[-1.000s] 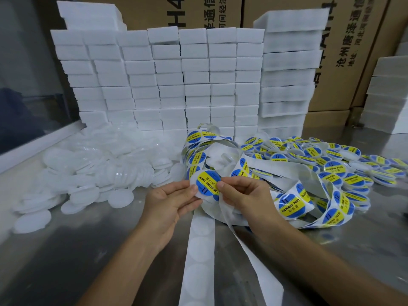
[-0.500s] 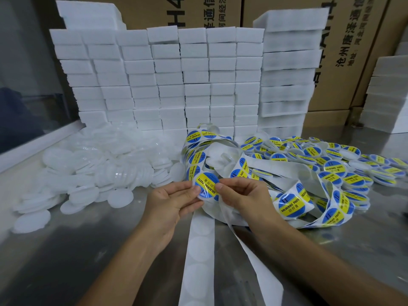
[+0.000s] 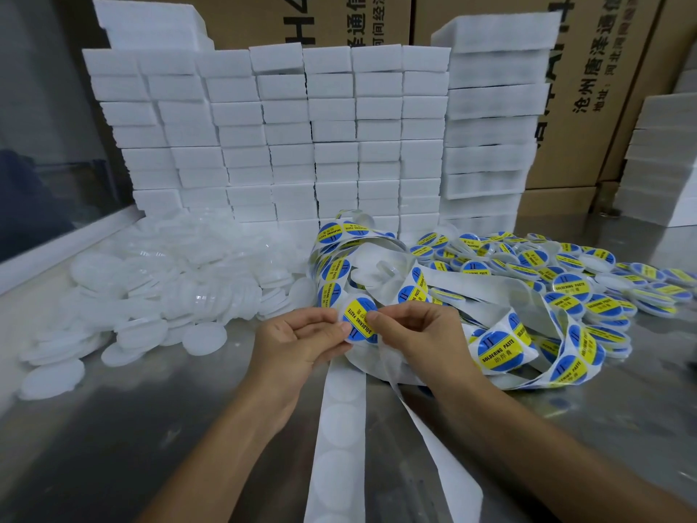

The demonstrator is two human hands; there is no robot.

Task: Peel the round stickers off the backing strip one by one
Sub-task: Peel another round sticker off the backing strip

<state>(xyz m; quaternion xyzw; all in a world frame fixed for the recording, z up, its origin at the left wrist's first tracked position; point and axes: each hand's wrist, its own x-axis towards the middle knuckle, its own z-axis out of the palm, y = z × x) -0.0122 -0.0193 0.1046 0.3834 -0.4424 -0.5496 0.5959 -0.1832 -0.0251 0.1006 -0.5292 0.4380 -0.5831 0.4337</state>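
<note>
Packing workshop; stacked foam blocks (image 3: 286, 145); cartons (image 3: 588, 88).

Round stickers (image 3: 500, 348) read "SOLDERING PASTE" (cartons (image 3: 588, 88) bear Chinese print).

Both hands pinching one round sticker (image 3: 360, 322), left hand (image 3: 301, 343), right hand (image 3: 416, 335), above backing strip (image 3: 341, 420)

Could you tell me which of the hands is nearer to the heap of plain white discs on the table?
Left. The left hand sits just right of the heap of white discs; the right hand is farther right, beyond the sticker both pinch.
</note>
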